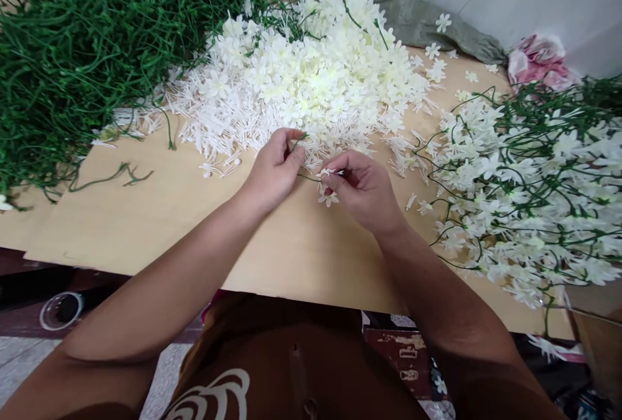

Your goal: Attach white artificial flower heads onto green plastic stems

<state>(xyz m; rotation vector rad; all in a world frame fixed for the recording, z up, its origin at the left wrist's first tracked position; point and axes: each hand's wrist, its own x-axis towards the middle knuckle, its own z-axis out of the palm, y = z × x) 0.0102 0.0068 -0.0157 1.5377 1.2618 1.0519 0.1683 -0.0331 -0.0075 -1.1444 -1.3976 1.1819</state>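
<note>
My left hand [276,166] pinches a thin green stem [305,177] at the near edge of a big heap of loose white flower heads [311,76]. My right hand [362,186] holds a small white flower head [329,174] at the stem's other end, with another white flower [328,198] hanging just below its fingers. Both hands hover over the tan board [146,212], close together. White spiky stamen pieces [218,128] fringe the heap near my left hand.
A large pile of bare green stems [82,50] fills the far left. Finished stems with white flowers [529,186] lie in a heap at the right. A grey-green sack [403,11] and a pink cloth [537,60] sit at the back. A clear cup [61,310] stands below the board.
</note>
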